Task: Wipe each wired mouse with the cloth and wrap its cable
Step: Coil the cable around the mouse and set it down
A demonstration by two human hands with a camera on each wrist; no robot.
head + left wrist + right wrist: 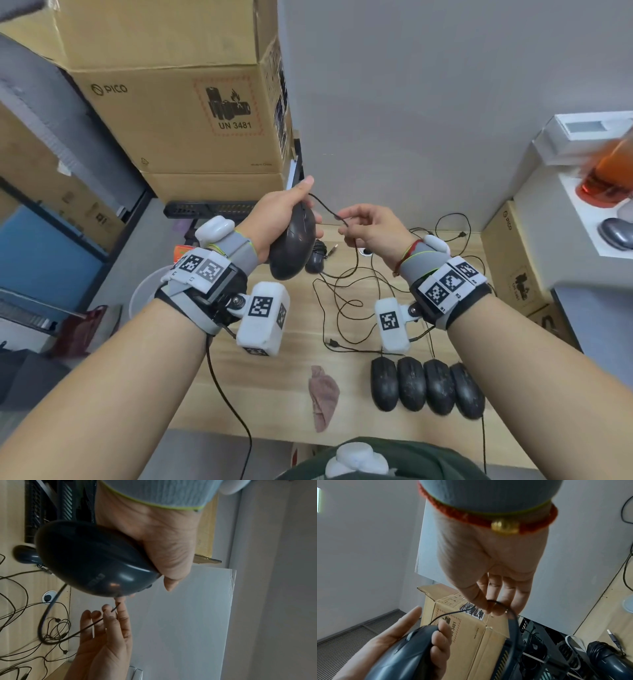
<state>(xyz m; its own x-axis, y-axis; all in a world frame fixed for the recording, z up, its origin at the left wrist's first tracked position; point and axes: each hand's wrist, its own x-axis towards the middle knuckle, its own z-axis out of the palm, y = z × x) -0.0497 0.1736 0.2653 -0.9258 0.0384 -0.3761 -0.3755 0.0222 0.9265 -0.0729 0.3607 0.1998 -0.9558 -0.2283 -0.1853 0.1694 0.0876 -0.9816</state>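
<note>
My left hand (284,219) grips a black wired mouse (293,248) in the air above the wooden table (294,394), thumb stretched up. The same mouse (89,563) fills the left wrist view. Its thin black cable (325,207) runs from the mouse's front to my right hand (366,228), which pinches it between thumb and fingertips (489,609). From there the cable (356,260) hangs down to the table. A pink cloth (323,401) lies crumpled on the table near the front edge. Several black mice (426,385) lie side by side at the front right.
Loose cables (349,308) tangle over the table's middle. Another mouse with a wrapped cable (317,258) lies at the back, by a cable hole (367,251). Cardboard boxes (178,113) stand at the back left, a white shelf (582,219) with an orange bottle at the right.
</note>
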